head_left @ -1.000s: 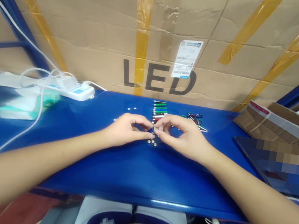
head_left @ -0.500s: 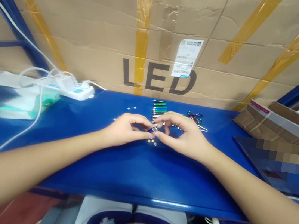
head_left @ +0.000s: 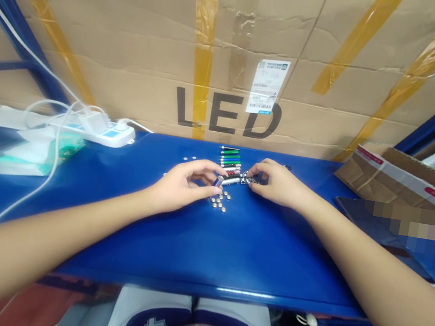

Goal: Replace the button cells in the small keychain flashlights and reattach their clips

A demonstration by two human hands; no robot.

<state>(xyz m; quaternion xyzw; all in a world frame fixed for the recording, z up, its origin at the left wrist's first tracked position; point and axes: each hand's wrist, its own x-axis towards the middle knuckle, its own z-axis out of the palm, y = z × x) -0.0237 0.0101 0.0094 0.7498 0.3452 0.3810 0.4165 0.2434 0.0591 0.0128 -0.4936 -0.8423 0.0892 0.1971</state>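
My left hand (head_left: 185, 184) is closed, pinching a small blue tube (head_left: 218, 182) with a silver end between thumb and fingertips. Just below it, several small silver button-like discs (head_left: 218, 204) lie loose on the blue table. Farther right, the thumb and fingers of my right hand (head_left: 274, 182) close in at a cluster of small silver metal parts (head_left: 245, 178); what they grip is too small to make out. Between and beyond the hands, a row of small tubes (head_left: 230, 158) in green, blue, red and black, with silver ends, lies on the table.
A large cardboard box (head_left: 138, 35) rises behind the table. On the left are a white power strip (head_left: 112, 136) with cables and a tissue pack (head_left: 37, 154). An open carton (head_left: 400, 181) and a dark flat device (head_left: 357, 218) sit at right. Small white discs (head_left: 189, 158) lie beyond my left hand.
My right hand has left the blue tube and moved right to the silver parts, now covering most of the carabiners there. My left hand keeps the tube, and more silver discs show.
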